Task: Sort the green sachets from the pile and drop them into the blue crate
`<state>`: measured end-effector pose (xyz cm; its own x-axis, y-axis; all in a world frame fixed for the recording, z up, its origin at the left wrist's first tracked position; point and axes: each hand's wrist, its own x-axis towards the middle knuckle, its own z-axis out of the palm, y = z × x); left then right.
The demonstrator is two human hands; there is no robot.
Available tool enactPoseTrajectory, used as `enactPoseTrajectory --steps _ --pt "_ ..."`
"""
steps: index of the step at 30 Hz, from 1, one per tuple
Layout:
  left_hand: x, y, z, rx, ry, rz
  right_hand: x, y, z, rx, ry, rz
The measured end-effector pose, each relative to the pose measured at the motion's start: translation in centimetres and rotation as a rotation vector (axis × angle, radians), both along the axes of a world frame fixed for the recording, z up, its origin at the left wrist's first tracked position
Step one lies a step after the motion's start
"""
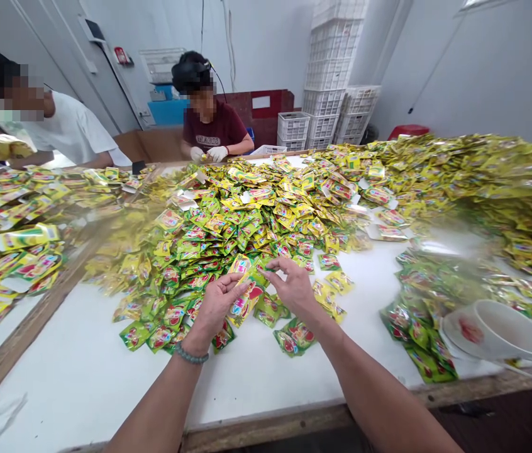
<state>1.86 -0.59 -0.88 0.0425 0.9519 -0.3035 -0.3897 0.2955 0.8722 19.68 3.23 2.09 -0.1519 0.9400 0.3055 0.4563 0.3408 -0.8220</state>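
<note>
My left hand point(217, 307) wears a beaded bracelet and is closed around a small yellow printed box point(243, 306) with a red fruit picture. At the box's upper end, my right hand point(290, 284) pinches a green packet point(258, 270) between thumb and fingers. Whether this packet is partly inside the box cannot be made out. Both hands are over the near edge of a large heap of green and yellow packets point(214, 236). A few loose green packets point(295, 336) lie on the white table just below my right hand.
A white cup point(495, 330) stands at the right near the table's wooden edge. A wooden strip point(25, 330) runs along the left, with yellow boxes point(25, 238) beyond. Two people work across the table, one wearing white gloves point(217, 153). White crates point(327, 82) are stacked behind.
</note>
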Motion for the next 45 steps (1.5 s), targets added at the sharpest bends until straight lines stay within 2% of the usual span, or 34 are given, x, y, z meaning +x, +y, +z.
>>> enactPoseTrajectory --steps 4,8,11,15,21,25,27,32,37,39,42,45 --pt "0.1 0.0 0.7 -0.044 -0.043 0.031 0.3 0.2 0.5 -0.044 0.034 0.015" --pt "-0.2 -0.1 1.2 -0.053 -0.094 -0.009 0.6 0.3 0.7 -0.125 0.148 0.008" --pt "-0.6 -0.3 1.4 -0.051 -0.128 -0.029 0.5 0.3 0.7 -0.102 0.097 0.074" --pt "-0.7 -0.3 1.2 -0.027 -0.107 -0.025 0.2 0.1 0.7 -0.052 -0.005 0.025" --pt "-0.3 -0.1 1.5 -0.042 -0.049 0.035 0.0 -0.5 0.9 -0.207 -0.038 0.172" --pt "-0.1 -0.1 1.8 -0.027 -0.046 0.083 -0.5 -0.8 0.6 -0.065 -0.053 0.048" --pt "-0.1 -0.2 1.7 0.002 -0.015 0.092 -0.8 -0.8 0.4 -0.005 -0.073 0.048" --pt "-0.1 -0.3 1.3 0.018 0.005 0.104 -1.0 -0.9 0.2 -0.052 -0.075 0.136" --pt "0.1 -0.2 1.7 0.027 0.017 0.122 -1.1 -1.1 0.1 -0.024 -0.095 0.004" --pt "0.3 -0.2 1.6 0.038 0.033 0.127 -1.2 -1.1 0.0 -0.072 -0.095 0.051" --pt "0.4 -0.3 1.4 0.041 0.014 0.103 -1.1 -0.9 -0.1 -0.189 -0.086 0.197" --pt "0.7 -0.5 1.4 0.058 0.007 0.061 -0.7 -0.5 -0.2 -0.292 -0.081 0.251"
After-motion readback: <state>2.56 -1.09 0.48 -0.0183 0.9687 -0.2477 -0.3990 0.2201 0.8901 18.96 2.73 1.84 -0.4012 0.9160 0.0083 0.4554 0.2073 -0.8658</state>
